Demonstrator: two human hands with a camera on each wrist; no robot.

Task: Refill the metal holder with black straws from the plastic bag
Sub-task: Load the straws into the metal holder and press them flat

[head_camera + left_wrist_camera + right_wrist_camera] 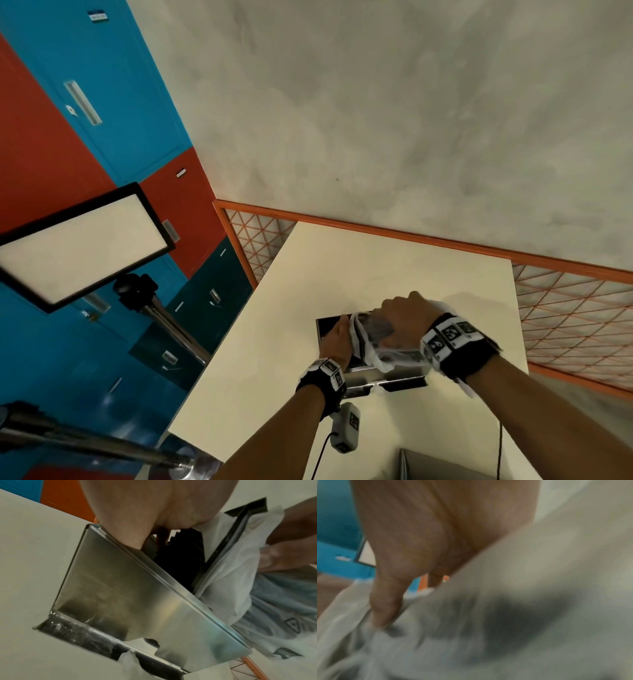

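Resting on the cream desk [239, 370], nearest the viewer, a small white device [346, 428] w/ a black cable lies just short of the metal holder [390, 378]. A grey box corner [431, 466] shows nearer still, at the desk's near edge.

Metal holder: shiny steel box, open at top, standing on the desk approx. mid-surface; its low front slot [96, 641] shows dark contents, too blurred to name. Black straws [180, 561] fill the holder's interior, seen in the left wrist view as a dark bundle between the steel walls.

Left hand [337, 339]: on the holder's left side, thumb outside the steel wall, fingers [163, 536] curled over the rim into the opening, gripping the holder's edge.

Right hand [407, 318]: above the holder's right side, fingers closed round the plastic bag [373, 342], which is bunched, translucent white and draped over the holder's right wall and mouth. Right wrist view is blurred; thumb [385, 601] presses into the bag film [522, 601], w/ a dark patch showing through.

Both wrists carry black bands w/ printed marker tags.

Beyond the holder: desk's far edge meets an orange-framed mesh panel [565, 318] and a grey wall [376, 120]. Left of the holder, off the desk: a light panel [82, 243] on a stand, then blue and red lockers [102, 85].
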